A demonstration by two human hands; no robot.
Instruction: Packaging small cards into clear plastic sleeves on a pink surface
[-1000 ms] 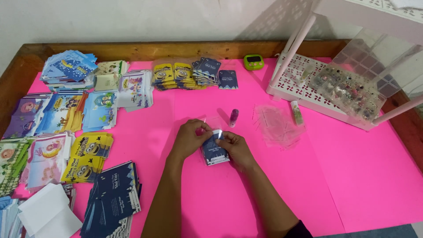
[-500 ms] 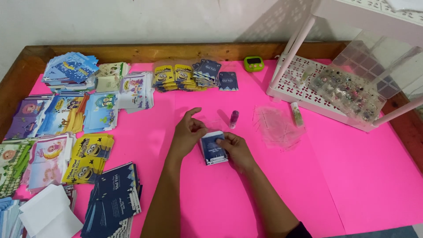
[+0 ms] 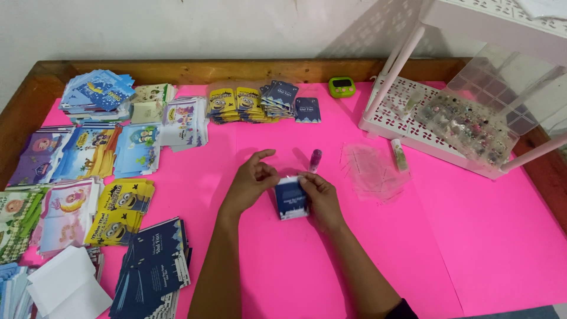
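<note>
1. Our forearms run up from the near edge and meet at the dark blue card (image 3: 291, 199), which lies flat on the pink worktop (image 3: 472, 236), long axis pointing away from us.
2. Our right hand (image 3: 322, 198) pinches the card's far right corner. Our left hand (image 3: 251, 180) pinches the far left corner, forefinger lifted. Both hands sit close together, equally near.
3. A clear sleeve seems to cover the card; we cannot tell for sure.
4. Just beyond stands a small purple bottle (image 3: 315, 159), with clear sleeves (image 3: 372, 171) to its right.
5. Open pink room lies right and near; card stacks (image 3: 127, 207) crowd the left.
</note>
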